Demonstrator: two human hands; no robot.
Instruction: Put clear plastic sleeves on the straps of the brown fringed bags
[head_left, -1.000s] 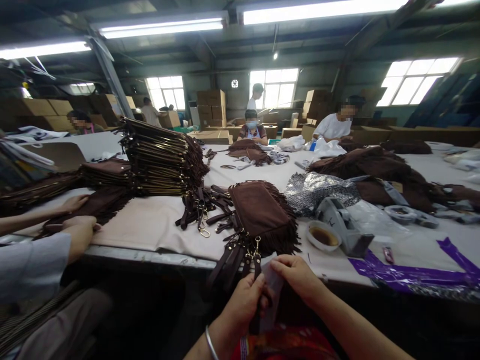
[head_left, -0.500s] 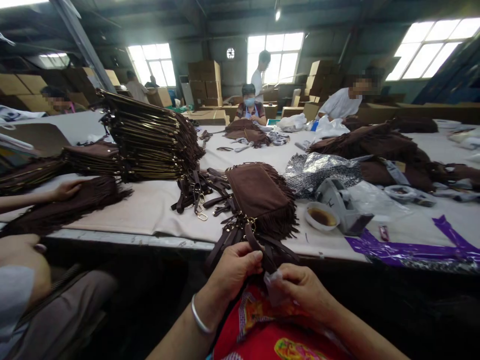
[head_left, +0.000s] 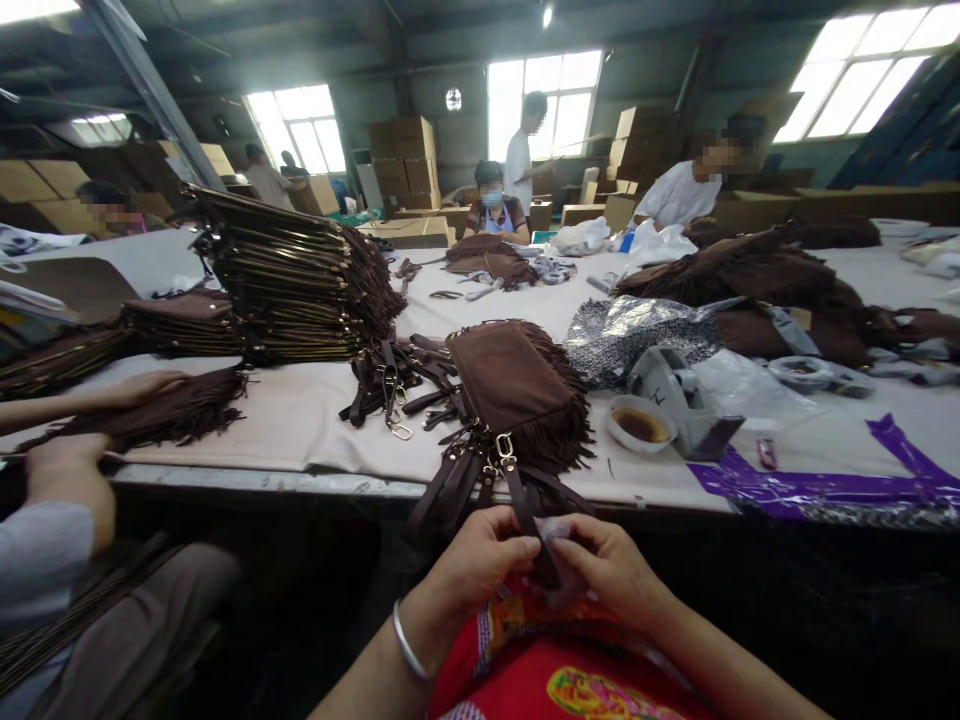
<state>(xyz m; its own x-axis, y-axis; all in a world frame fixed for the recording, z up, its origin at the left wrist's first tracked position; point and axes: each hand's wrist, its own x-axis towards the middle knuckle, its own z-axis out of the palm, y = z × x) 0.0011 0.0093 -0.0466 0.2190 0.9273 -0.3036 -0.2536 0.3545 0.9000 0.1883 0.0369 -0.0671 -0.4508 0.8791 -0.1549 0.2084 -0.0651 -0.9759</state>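
Brown strap in front of the fringed bag is pinched in the nearly closed left hand, the nearly closed right hand pinches a cloudy scrap, and the grey tape holder has an unreadable mark.

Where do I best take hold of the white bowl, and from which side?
Probably the near rim of the bowl, coming from the near side with the right hand once free: that side looks open, while the grey dispenser crowds the right. The bowl sits upright with brown liquid inside, so keep it level.
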